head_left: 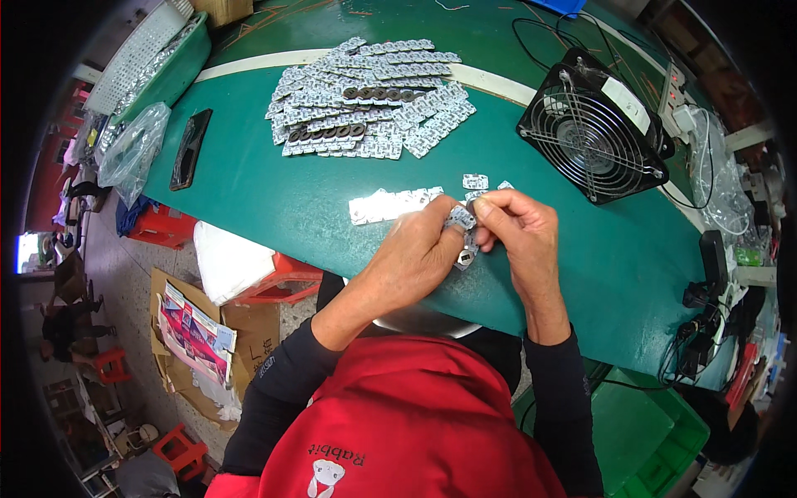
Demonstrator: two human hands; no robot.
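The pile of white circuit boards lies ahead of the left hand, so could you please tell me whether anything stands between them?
Yes: a pale strip of boards lies low on the green tabletop, between the left hand and the pile. It looks low enough to reach over, and nothing taller shows there.

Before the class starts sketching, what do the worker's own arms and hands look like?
The left hand and right hand are bare, with no gloves visible. Both arms wear dark, close-fitting sleeves that end short of the wrists; the left one carries small pale lettering.
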